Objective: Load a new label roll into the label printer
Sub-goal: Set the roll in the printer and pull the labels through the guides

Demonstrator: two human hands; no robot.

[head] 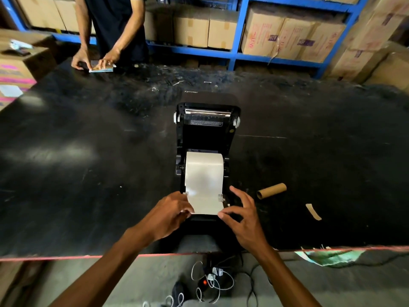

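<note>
Head view: the printer (207,138) sits lid-open on the counter (88,151), the roll (204,171) seated in its bay. My left hand (170,214) and right hand (242,214) each pinch a corner of the label's free end (205,206). I'd draw it out straight, flat under both white guides (220,197), before closing. The old core (271,190) lies aside.
</note>
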